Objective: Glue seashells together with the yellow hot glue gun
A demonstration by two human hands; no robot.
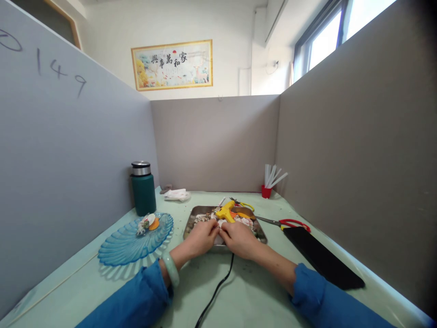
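Observation:
My left hand [204, 238] and my right hand [238, 239] meet over the front of a metal tray [263, 236]. Fingers of both are closed and pinched together around a small pale thing, mostly hidden between them, whose kind I cannot make out. Shells and small pieces [246, 220] in white, pink and orange fill the tray. A yellow hot glue gun [226, 212] lies on top of them, just beyond my fingertips. A black cord [218, 286] runs from below my hands toward the near table edge.
To the left is a blue scalloped plate [126, 243] bearing a small shell cluster [149, 223], with a green bottle [143, 193] behind it. Red-handled scissors [292, 222] and a black flat object [322, 256] lie right. White sticks stand in a red cup [266, 192]; yellow-handled pliers [246, 205] lie behind the tray.

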